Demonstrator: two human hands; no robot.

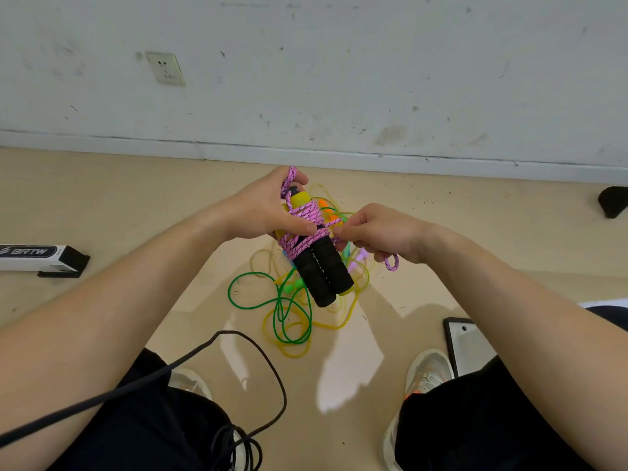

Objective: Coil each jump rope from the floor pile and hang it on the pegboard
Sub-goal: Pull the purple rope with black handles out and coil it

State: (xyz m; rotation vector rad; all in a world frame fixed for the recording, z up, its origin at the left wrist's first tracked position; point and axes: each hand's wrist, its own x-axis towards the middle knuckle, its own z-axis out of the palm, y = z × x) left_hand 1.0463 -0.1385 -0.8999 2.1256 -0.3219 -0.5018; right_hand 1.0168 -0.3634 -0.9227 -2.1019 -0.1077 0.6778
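Head view: left hand (261,212) grips pink-wrapped handles (316,263); right hand (384,232) pinches cord.

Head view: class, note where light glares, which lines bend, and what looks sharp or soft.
Head view: bright glare patches lie on the floor between the shoes; the baseboard slants and curves slightly, a wide-angle distortion; the pink jump rope shows sharp speckles; the forearms look stretched towards the lower edges.

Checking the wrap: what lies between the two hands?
Head view: the pink rope wound on the black handles; left hand grips it, right hand pinches it.
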